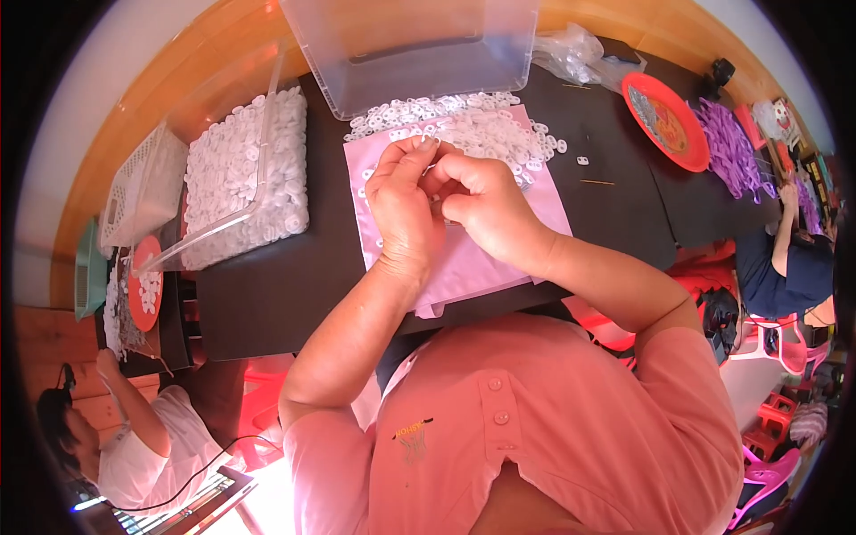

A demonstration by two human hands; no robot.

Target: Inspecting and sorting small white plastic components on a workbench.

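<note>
My left hand (399, 201) and my right hand (495, 209) meet above a pink cloth (481, 259) on the dark table. Between the left thumb and forefinger a small white oval plastic piece (429, 139) shows only in part. The right fingers are curled closed beside it, and what they pinch is hidden. Just beyond both hands lies a spread heap of white oval pieces (486, 134) with holes, partly on the cloth. One loose white piece (582, 160) rests on the table to the right.
A clear plastic bin (410, 76) stands behind the heap. At left is a clear box (242, 218) full of white pieces. An orange-red dish (691, 159) with small metal-looking parts and a purple bundle (729, 147) are at right. Other people sit at both sides.
</note>
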